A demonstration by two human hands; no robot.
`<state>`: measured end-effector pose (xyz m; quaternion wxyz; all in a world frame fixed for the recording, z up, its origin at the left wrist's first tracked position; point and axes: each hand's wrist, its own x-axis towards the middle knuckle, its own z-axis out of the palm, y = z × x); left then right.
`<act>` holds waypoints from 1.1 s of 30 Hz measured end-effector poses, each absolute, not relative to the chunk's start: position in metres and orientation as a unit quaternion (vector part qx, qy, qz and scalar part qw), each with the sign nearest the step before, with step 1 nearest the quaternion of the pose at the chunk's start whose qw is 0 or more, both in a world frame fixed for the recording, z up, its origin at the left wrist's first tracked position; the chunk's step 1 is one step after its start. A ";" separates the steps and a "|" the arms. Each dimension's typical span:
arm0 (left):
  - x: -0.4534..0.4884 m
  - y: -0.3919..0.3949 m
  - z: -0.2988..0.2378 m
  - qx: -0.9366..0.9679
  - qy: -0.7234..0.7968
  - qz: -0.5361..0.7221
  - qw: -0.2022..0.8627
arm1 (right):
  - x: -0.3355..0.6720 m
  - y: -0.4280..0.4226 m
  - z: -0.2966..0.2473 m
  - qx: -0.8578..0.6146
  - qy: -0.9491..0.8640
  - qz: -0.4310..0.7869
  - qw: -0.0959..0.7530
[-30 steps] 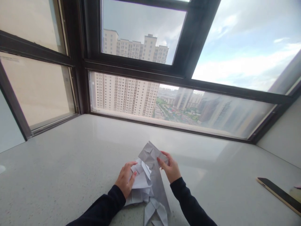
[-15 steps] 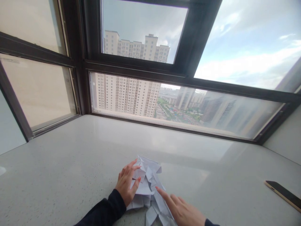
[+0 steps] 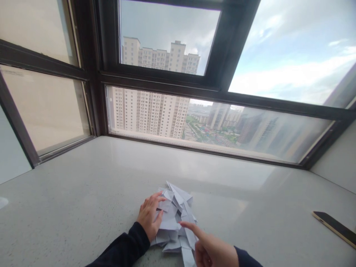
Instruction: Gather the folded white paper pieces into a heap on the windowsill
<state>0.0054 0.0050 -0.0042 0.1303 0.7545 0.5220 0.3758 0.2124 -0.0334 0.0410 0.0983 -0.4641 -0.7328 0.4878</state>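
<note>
A white sheet of folded, much-creased paper [image 3: 175, 215] lies on the pale stone sill [image 3: 83, 200] near the bottom middle. My left hand [image 3: 148, 217] rests on the paper's left side with its fingers spread, pinning it down. My right hand [image 3: 213, 248] comes in from the lower right; its index finger is stretched out and presses on a fold near the paper's middle, while the other fingers are curled under. Both arms wear dark sleeves.
A dark phone [image 3: 335, 228] lies flat on the sill at the far right. A dark-framed window [image 3: 155, 79] runs along the back and left, with tall buildings outside. A white wall [image 3: 338, 163] closes the right side.
The paper was held up off the sill between both hands; it now lies flat. My left hand has spread over it and my right has shifted to press with one finger.
</note>
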 end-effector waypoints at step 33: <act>0.012 -0.002 -0.013 0.818 0.500 0.282 0.036 | 0.205 0.001 0.034 -0.477 -0.574 0.374 0.551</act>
